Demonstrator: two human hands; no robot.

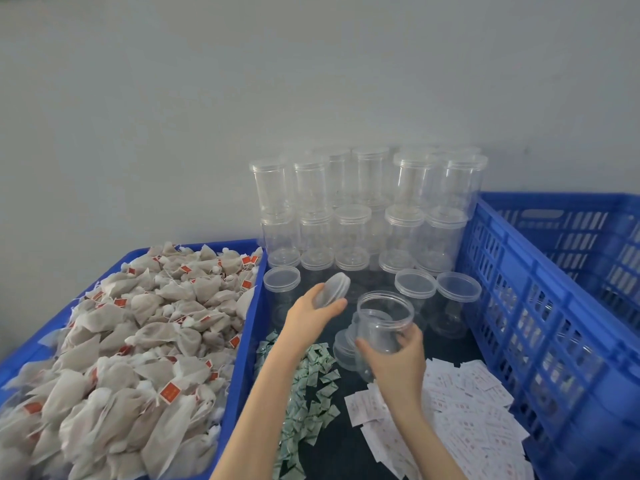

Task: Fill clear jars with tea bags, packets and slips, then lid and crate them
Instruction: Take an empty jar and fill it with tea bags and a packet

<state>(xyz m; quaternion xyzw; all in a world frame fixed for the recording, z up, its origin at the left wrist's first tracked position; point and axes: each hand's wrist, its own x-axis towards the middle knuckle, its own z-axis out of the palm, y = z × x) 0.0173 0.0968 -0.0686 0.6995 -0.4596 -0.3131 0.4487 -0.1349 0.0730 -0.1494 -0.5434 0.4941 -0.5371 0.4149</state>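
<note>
The right hand (398,362) wraps its fingers and thumb round the lower wall of an open clear jar (384,323), held tilted just above the dark worktop (332,445). The left hand (313,315) pinches the jar's lid (333,289) by its rim, lifted clear and well to the left of the mouth. The jar looks thin-walled, light and smooth, so it probably flexes under a hard squeeze and could slip; a full-wrap hold low on the body, as here, seems soundest, leaving the mouth free. Just below lie loose lids (344,348), green packets (313,379) and white slips (464,410). The tea bags (131,341), soft and light, fill the blue tray (242,358) on the left; lidded jars (363,209) stand stacked behind, and the blue crate (540,306) waits right.
</note>
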